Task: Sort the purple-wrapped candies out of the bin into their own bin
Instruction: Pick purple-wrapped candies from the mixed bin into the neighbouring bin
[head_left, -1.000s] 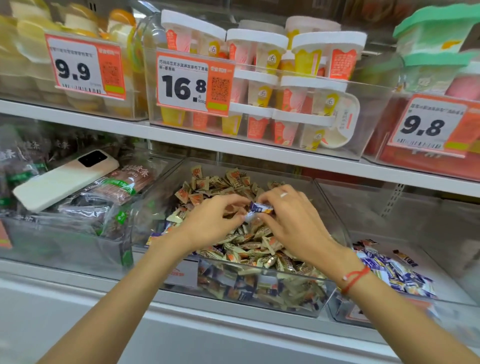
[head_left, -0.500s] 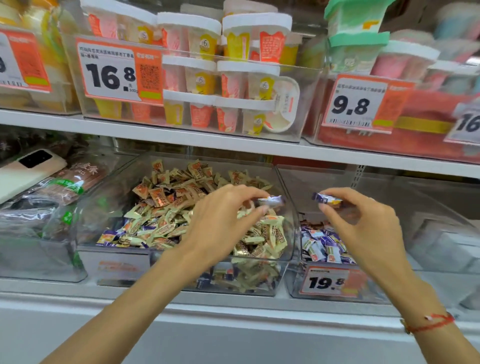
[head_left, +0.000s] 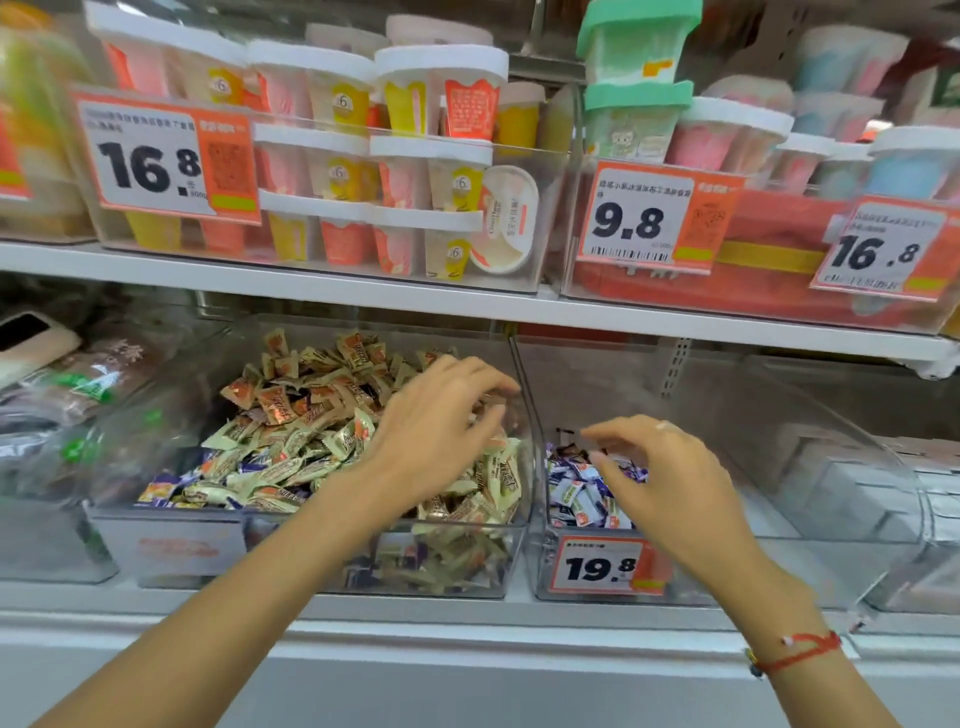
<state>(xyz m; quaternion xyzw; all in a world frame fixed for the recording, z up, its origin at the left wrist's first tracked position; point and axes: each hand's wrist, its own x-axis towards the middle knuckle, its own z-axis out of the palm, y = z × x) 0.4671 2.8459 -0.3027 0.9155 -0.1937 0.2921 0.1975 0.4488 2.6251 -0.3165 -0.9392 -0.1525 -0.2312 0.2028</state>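
Observation:
A clear bin (head_left: 166, 545) on the lower shelf is heaped with beige and orange wrapped candies (head_left: 311, 405), and a few purple-wrapped candies (head_left: 249, 462) show at its front left. The clear bin (head_left: 727, 415) to its right holds a small pile of purple-wrapped candies (head_left: 576, 493). My left hand (head_left: 441, 431) hovers over the heap's right side, its curled fingertips at the wall between the bins; blur hides whether it pinches anything. My right hand (head_left: 665, 467) hangs over the purple pile with loosely curled fingers and holds nothing.
A shelf board (head_left: 467, 306) runs close above both bins and carries bins of pudding cups (head_left: 441, 93) with price tags. A phone (head_left: 26, 338) lies on packaged snacks at the left. White boxes (head_left: 857, 488) sit behind clear plastic at the right. A 19.8 tag (head_left: 602, 566) fronts the purple bin.
Both hands left the heap with a purple candy each. My right hand dropped lower over the right bin and its candy is gone from the fingers. My left hand moved right to the dividing wall.

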